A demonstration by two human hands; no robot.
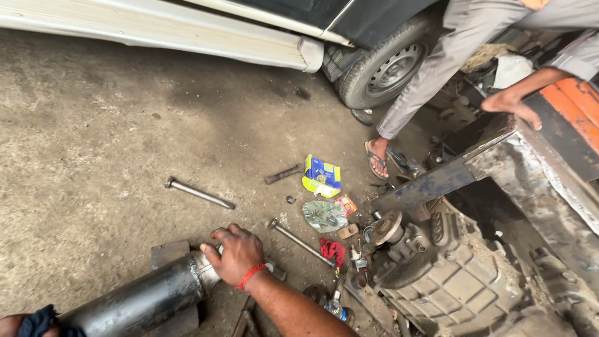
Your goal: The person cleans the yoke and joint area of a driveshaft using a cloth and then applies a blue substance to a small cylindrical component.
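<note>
Concrete floor (93, 137): yellow-blue packet (322, 176), green pouch (324, 216); right hand (236, 254) clamped on black shaft (140, 302); left hand (11, 324) unclear.

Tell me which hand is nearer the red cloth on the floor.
Right. The right hand grips the black metal shaft's end, just left of the red cloth; the left hand sits at the frame's bottom-left corner.

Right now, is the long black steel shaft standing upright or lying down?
Lying down: black shaft runs along the concrete floor, right hand gripping its end.

place: vehicle repair workshop | signs: gearbox (455, 274), loose bolts (198, 193), car wheel (387, 65), oily concrete floor (93, 125)
</note>
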